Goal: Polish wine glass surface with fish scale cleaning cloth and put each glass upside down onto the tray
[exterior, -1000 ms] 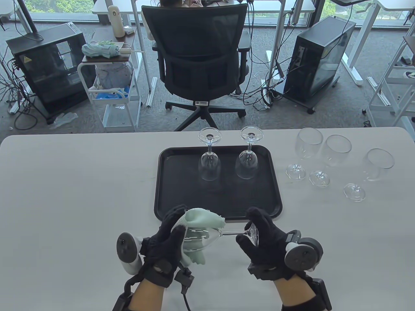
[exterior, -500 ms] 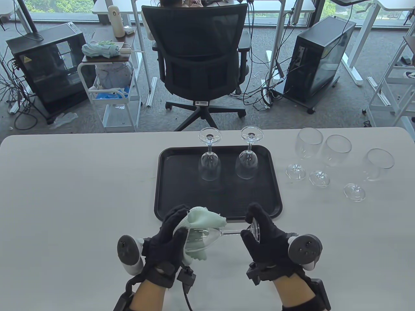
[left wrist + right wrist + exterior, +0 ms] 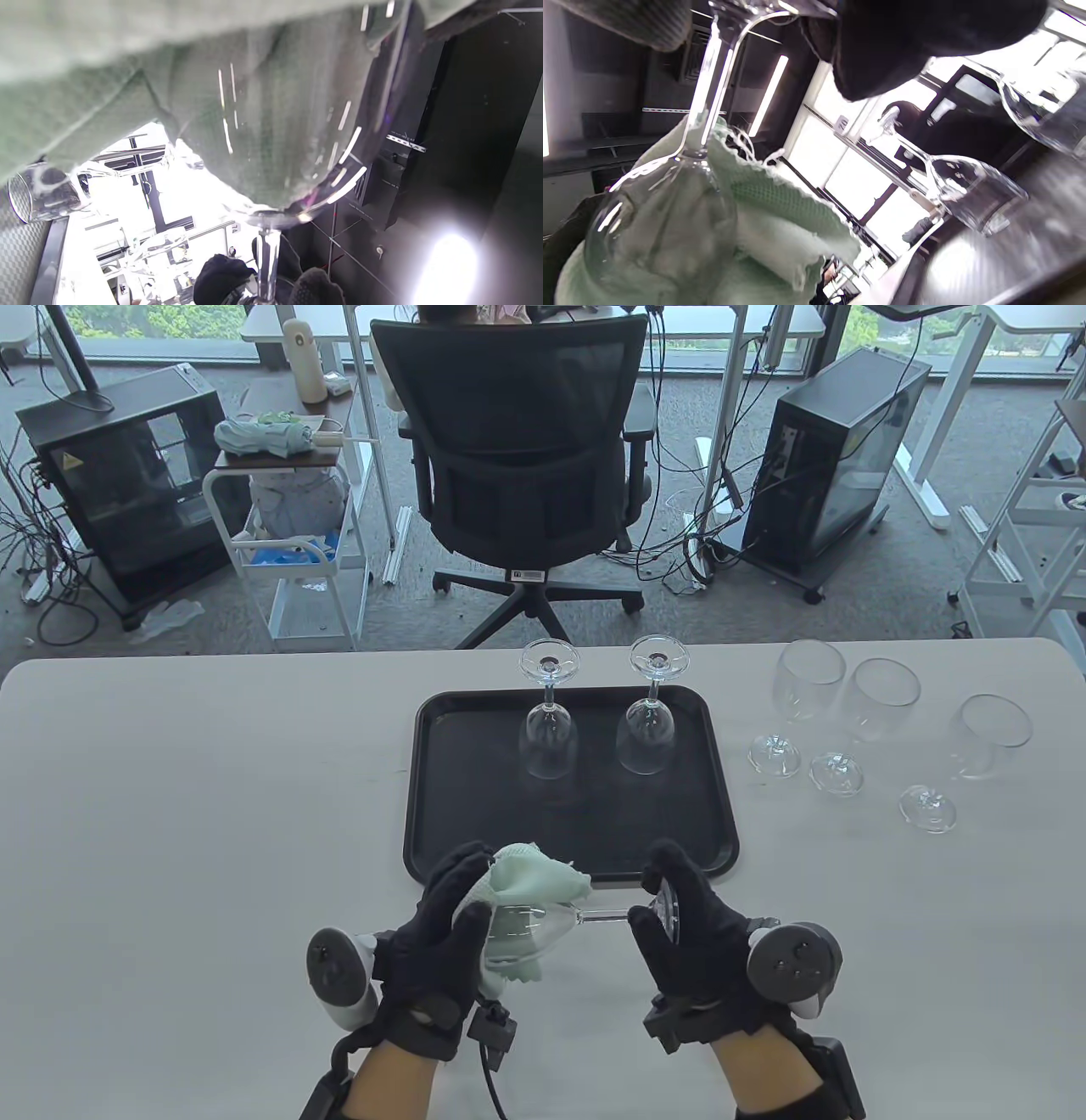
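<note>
At the lower centre of the table view, the left hand point(image 3: 441, 933) is cupping the pale green cleaning cloth point(image 3: 530, 882) around the clear stemmed wine glass point(image 3: 543, 929) lying sideways, while the right hand point(image 3: 687, 925) is pinching its foot. Twisting hard against that thin stem is risking a snap; a slipping pinch is risking a drop onto the table point(image 3: 170, 814) just below the black plastic tray point(image 3: 458, 806).

An office or lab: a black mesh swivel chair point(image 3: 519, 449); black glass-sided computer towers point(image 3: 827, 466) on grey carpet; tangled cables; white-framed desks point(image 3: 920, 407); large windows.

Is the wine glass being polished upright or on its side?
On its side: the wine glass has its stem level between the hands, bowl in the cloth, foot at the right hand.
</note>
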The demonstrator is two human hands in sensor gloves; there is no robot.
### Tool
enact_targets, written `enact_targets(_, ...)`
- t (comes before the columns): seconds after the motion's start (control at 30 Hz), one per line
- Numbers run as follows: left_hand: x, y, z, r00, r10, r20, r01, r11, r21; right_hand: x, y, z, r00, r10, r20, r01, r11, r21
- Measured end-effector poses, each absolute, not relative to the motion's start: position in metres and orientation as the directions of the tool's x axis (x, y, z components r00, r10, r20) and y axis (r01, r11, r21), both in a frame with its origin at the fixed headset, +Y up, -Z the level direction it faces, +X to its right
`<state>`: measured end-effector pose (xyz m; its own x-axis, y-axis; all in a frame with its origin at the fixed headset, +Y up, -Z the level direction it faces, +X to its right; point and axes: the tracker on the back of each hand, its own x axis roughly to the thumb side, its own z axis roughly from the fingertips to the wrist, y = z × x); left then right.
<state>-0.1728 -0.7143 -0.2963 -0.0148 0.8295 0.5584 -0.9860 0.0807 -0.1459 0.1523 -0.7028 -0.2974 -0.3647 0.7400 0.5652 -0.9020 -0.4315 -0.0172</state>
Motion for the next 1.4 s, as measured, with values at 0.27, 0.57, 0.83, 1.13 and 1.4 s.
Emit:
enact_targets(0.27, -0.176, -0.718, -0.301, -0.14, 0.881, 0.451, -0.97, -0.031, -0.241, 0.149, -0.691, -0.288, -0.502, 0.382, 0.776, -0.805, -0.534, -0.258)
enact_targets(0.57, -0.176, -0.714, -0.3, -0.05, 0.85, 0.524, -0.982, 0.053, -0.18, 0.152, -0.696, -0.294, -0.427, 0.612, 0.666, -0.86, -0.503, -0.09)
enact_targets(0.83, -0.173, -0.713, -0.297, -0.054, 0.867, 0.495, -0.981, 0.046, -0.187, 0.151, -0.696, -0.293, -0.443, 0.621, 0.647, -0.864, -0.487, -0.124)
enact_targets(1.13, -0.176, -0.714, -0.3, -0.067, 0.875, 0.479, -0.982, 0.027, -0.186, 0.152, -0.696, -0.294, -0.469, 0.495, 0.732, -0.821, -0.549, -0.156)
enact_targets(1.4, -0.175, -0.714, -0.3, -0.019, 0.844, 0.536, -0.981, 0.088, -0.175, 0.154, -0.704, -0.302, -0.33, 0.769, 0.548, -0.903, -0.427, 0.055)
